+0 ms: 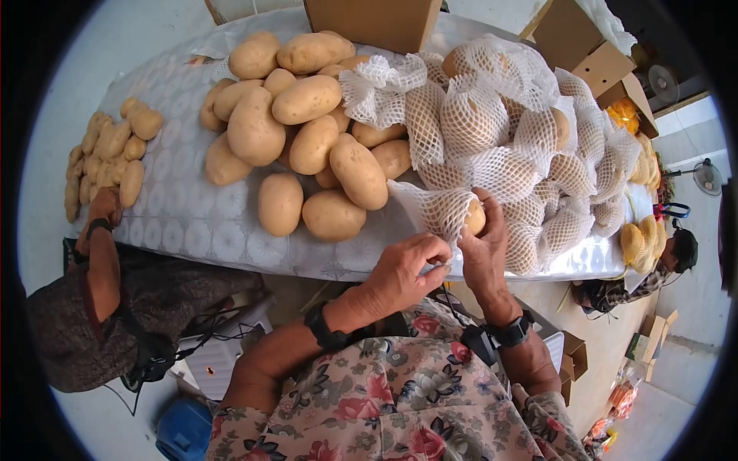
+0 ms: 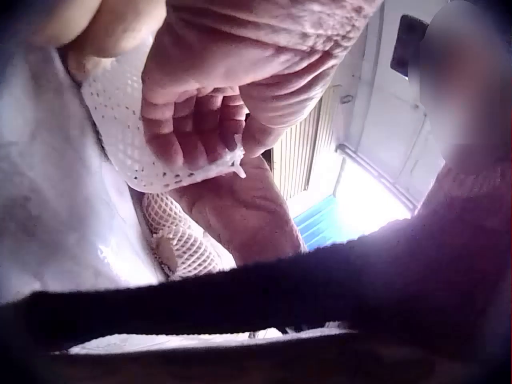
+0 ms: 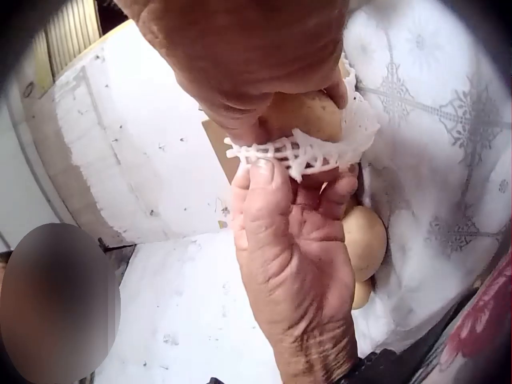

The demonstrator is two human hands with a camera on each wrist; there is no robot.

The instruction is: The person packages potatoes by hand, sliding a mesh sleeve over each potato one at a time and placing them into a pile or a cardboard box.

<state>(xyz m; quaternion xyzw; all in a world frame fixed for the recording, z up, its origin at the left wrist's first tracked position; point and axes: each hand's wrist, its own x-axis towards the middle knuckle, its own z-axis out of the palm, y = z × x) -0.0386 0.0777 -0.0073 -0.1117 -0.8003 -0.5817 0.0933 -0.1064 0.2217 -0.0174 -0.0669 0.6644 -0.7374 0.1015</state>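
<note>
A potato (image 1: 476, 218) sits partly inside a white foam net sleeve (image 1: 438, 212) over the table's front edge, its bare end showing at the sleeve's mouth. My right hand (image 1: 486, 250) grips the potato and sleeve from the right. Close on its left, my left hand (image 1: 403, 270) pinches the sleeve's rim between thumb and fingers. In the right wrist view, the left thumb (image 3: 264, 180) presses the netted rim (image 3: 300, 156) just below the potato. The left wrist view shows the left fingers (image 2: 192, 132) curled at the sleeve's edge.
Bare potatoes (image 1: 307, 131) are heaped left of my hands on the patterned tablecloth (image 1: 177, 192). Netted potatoes (image 1: 507, 146) pile up on the right. A cardboard box (image 1: 373, 23) stands at the back. Another person's hand (image 1: 106, 206) is beside smaller potatoes (image 1: 108, 154) at far left.
</note>
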